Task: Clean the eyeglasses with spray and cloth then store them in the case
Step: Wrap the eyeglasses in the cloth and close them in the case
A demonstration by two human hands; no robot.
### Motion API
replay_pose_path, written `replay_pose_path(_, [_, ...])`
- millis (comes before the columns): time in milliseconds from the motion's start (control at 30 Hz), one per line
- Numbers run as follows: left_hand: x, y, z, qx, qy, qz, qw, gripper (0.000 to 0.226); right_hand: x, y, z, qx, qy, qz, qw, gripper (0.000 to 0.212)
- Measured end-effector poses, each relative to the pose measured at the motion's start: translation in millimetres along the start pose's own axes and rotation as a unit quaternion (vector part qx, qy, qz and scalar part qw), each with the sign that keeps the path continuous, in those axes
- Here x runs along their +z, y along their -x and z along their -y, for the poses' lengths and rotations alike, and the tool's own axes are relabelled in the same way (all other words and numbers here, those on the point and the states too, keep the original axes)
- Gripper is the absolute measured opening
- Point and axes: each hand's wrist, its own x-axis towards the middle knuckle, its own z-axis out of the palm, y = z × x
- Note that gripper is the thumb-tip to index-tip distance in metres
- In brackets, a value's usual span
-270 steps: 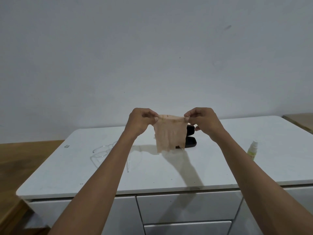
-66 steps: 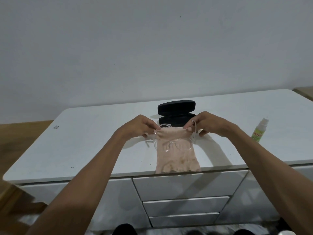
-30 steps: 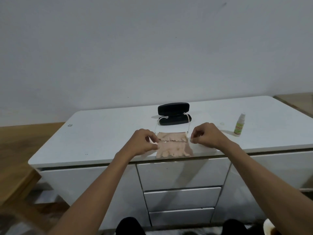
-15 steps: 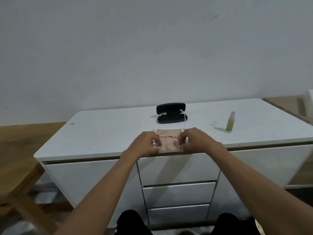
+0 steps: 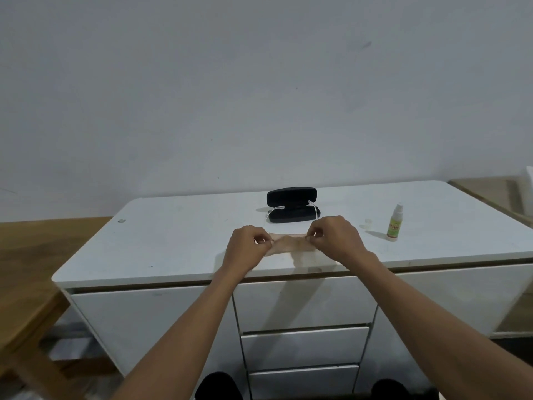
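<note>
Fingers [image 5: 261, 241] over cloth [image 5: 288, 244] — eyeglasses [image 5: 274, 210] half-hidden

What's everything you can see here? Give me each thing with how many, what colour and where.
eyeglass case: one, black, open, at the back middle of the cabinet top.
eyeglasses: one pair, clear frame; temple tips show in front of the case, the front is wrapped in the cloth.
cloth: one, peach, bunched between both hands near the front edge.
spray bottle: one, white with a green label, upright to the right.
small cap: one, clear, left of the spray bottle.
cabinet: one, white, with drawers.
wall: grey-white, behind.
left hand: pinches the cloth's left end.
right hand: pinches the cloth's right end.
</note>
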Motion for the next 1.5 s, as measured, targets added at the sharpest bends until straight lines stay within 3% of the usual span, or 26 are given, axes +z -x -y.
replay_pose_path(300, [19, -29, -8, -0.111, 0.06, -0.094, 0.988, 0.012, 26, -23, 15, 0.089, -0.028, -0.103, 0.99, 0.02])
replay_pose_path(500, [30, -38, -7, -0.16, 0.067, -0.104, 0.979, 0.019, 41, -30, 13, 0.117, -0.055, -0.107, 0.986, 0.027])
replay_pose_path(600, [34, -39, -8, -0.171, 0.076, -0.106, 0.977, 0.012, 45, -29, 11, 0.129, -0.071, -0.093, 0.985, 0.034])
replay_pose_path(833, [40, -34, -4, -0.143, 0.079, -0.113, 0.98, 0.009, 42, -18, 6, 0.099, -0.082, -0.082, 0.988, 0.034])
replay_pose_path(1067, [26, -26, 1, -0.097, 0.073, -0.17, 0.978, 0.014, 36, -8, -4, 0.129, -0.142, -0.186, 0.963, 0.011])
replay_pose_path(1167, [21, -29, 11, -0.048, 0.063, -0.167, 0.983, 0.022, 32, -9, -11, 0.127, -0.163, -0.211, 0.955, 0.018])
replay_pose_path(1300, [19, -33, 16, -0.019, 0.081, -0.128, 0.988, 0.014, 31, -14, -16, 0.102, -0.164, -0.174, 0.966, 0.023])
replay_pose_path(1500, [21, -38, 21, 0.016, 0.071, -0.099, 0.992, 0.017, 32, -21, -20, 0.097, -0.172, -0.158, 0.968, 0.014])
